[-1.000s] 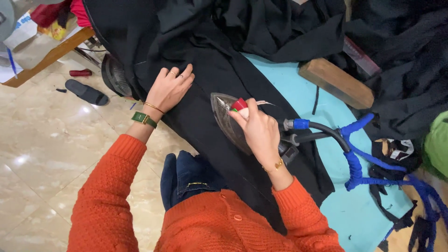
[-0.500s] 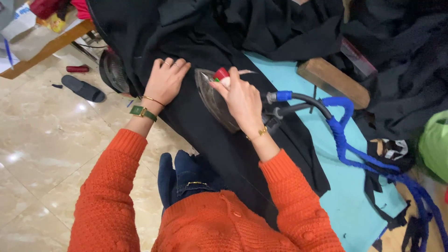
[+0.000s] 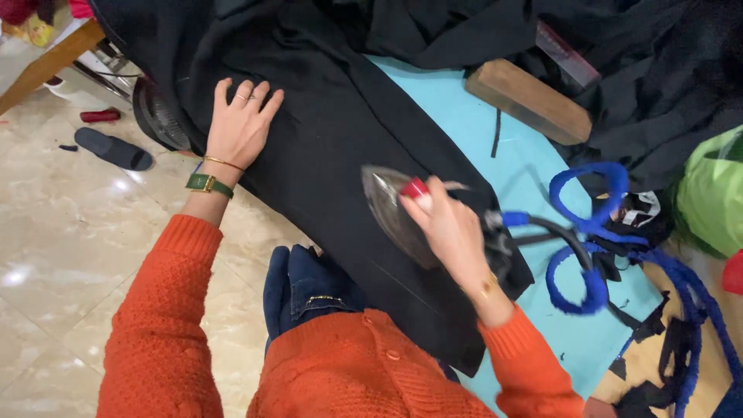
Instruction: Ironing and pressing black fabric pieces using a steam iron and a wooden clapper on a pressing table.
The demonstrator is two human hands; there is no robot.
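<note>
Orange knit sleeves and blue denim at the bottom edge of the view, closest to the camera. Just beyond, the right hand (image 3: 453, 232) has its fingers clamped around the handle of a steam iron (image 3: 395, 213); a red knob shows just past the fingertips. The iron's metal body sits on the black fabric (image 3: 333, 155), pointed nose toward the upper left. The fabric runs as a long diagonal strip across the turquoise table (image 3: 464, 116), its near end hanging off the table edge beside the denim.

Behind the iron's heel, a hose wrapped in blue (image 3: 588, 232) loops over the table surface on the right, among black scraps.

Farther out, the left hand (image 3: 240, 128) lies flat on the fabric, palm down, fingers spread apart and holding nothing. Rings on two fingers, a thin bangle and a green-strapped watch at the wrist. Hand and iron are well apart.

Beyond these, a wooden block (image 3: 530, 101) rests on the table beside heaped black cloth. A green bag (image 3: 712, 193) at the far right. A dark slipper (image 3: 112, 149) lies on the marble floor (image 3: 70, 255), left.
</note>
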